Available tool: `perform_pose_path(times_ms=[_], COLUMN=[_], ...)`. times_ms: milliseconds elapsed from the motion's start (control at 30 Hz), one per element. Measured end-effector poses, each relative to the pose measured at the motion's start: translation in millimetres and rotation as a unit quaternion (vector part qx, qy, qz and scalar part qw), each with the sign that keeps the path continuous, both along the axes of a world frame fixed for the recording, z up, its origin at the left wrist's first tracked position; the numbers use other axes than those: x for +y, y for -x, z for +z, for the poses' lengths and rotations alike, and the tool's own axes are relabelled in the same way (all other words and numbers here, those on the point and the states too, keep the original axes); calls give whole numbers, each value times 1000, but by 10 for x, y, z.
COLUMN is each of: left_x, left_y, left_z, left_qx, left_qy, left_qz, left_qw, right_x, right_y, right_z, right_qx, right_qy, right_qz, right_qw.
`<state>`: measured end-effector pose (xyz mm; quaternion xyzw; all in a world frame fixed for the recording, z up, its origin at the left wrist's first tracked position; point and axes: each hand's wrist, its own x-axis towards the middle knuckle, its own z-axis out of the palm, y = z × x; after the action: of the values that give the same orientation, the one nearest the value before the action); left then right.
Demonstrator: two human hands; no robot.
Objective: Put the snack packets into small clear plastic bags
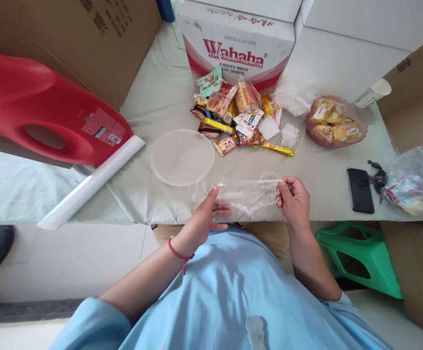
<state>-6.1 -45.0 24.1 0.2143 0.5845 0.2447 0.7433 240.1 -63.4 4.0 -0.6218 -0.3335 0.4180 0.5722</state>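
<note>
Over the front of the table I have a crumpled piece of clear plastic film [250, 194] stretched between my hands. My right hand [294, 200] is closed, pinching the film's right end between thumb and fingers. At the other end, my left hand [208, 214] has its fingers spread, with the thumb against the film; a red cord bracelet is on that wrist. Just beyond the left hand lies a round, translucent disc [182, 158], flat on the cloth. A heap of wrapped snacks [229, 116] sits past the film.
A pink bowl [337, 143] of packaged snacks stands right of the heap, near a paper cup [374, 93]. A white roll [93, 182] and red jug [54, 112] lie left. The phone [360, 190] and plastic bag [415, 182] are right. Behind stands a Wahaha carton [238, 48]; below, a green stool [361, 257].
</note>
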Motion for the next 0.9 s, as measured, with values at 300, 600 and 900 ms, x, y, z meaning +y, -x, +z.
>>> perform_pose_path(times_ms=[300,600,900], left_x=[43,48,134], left_y=[14,109,-71], left_z=[-127,-210,-328], left_qx=[-135,-218,-78], left_qy=[-56,-41,-72], left_qz=[0,1,-4], left_qw=[989,975,994], right_x=[120,543,168], right_y=[-682,-945,-478], right_z=[309,109,399], right_qx=[92,-69,-339], right_qy=[52,103,-73], right_qz=[-5,5,381], right_qw=[994,992,857])
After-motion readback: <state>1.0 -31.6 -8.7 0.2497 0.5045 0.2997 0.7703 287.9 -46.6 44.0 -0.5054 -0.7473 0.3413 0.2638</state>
